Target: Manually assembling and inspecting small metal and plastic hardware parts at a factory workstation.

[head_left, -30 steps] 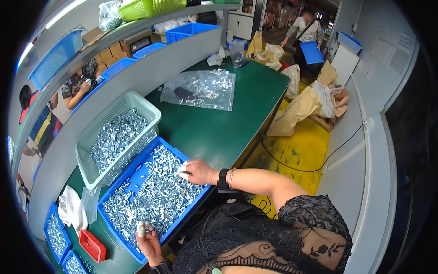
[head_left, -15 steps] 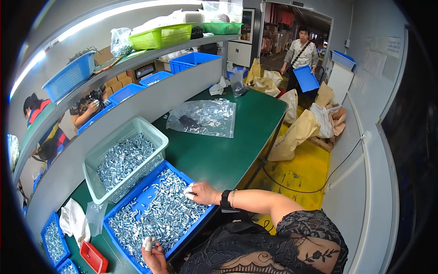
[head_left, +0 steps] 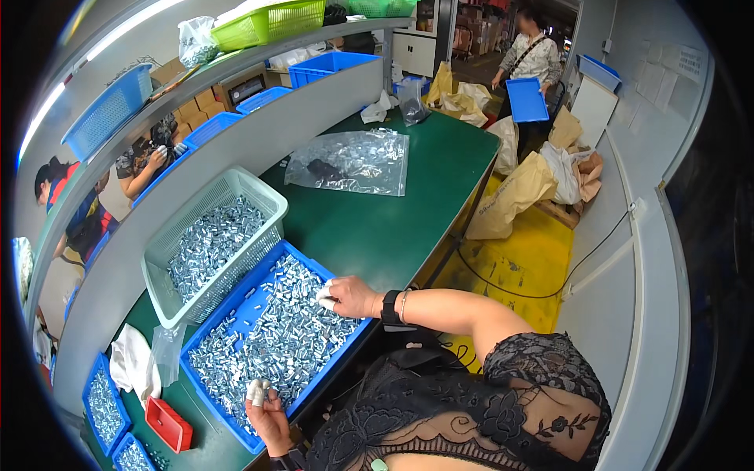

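Small shiny metal sleeves lie heaped in a shallow blue tray before me. My right hand is over the tray's right side, its white-covered fingertips pinched together at the edge of the heap. At the tray's near edge is my left hand, its fingers curled and also wrapped in white at the tips. Whatever either hand holds is too small or hidden to make out. A pale green basket, filled with similar sleeves, stands against the tray's far left side.
On the green table lies a clear bag of small parts. A red bin, a white cloth and small blue trays sit at left. Beyond the table, a person holds a blue tray near paper sacks.
The view has tilted, so the table appears higher. My hands stay near the same parts of the tray, fingers slightly shifted. The person at the back has turned their head aside.
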`<state>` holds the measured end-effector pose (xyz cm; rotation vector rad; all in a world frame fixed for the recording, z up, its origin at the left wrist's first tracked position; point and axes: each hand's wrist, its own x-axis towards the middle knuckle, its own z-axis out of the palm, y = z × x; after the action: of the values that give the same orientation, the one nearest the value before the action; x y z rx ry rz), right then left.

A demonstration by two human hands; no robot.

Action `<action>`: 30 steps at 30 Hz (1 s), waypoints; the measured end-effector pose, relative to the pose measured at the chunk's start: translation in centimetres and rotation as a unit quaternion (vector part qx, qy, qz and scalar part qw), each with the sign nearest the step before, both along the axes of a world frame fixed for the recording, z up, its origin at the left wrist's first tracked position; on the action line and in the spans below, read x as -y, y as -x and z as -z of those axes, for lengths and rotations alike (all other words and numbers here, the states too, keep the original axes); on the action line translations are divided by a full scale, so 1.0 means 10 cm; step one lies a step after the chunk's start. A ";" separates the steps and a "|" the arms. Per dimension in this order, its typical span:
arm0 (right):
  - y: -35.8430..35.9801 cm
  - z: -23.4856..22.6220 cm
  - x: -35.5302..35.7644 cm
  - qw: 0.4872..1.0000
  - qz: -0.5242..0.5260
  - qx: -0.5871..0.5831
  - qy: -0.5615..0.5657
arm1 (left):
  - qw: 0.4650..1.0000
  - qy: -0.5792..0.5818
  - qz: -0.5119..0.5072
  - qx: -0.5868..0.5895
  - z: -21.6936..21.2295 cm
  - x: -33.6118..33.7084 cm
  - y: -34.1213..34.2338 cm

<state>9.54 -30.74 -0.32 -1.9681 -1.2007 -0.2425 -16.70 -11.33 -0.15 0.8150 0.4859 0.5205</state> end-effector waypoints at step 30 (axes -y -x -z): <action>-0.02 -0.08 0.01 0.998 -0.013 -0.056 -0.023 | 0.998 0.018 -0.021 -0.052 -0.08 0.03 -0.04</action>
<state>9.70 -30.82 0.45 -1.8985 -1.1385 -0.1428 -16.30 -11.66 0.64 0.8016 0.6067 0.5087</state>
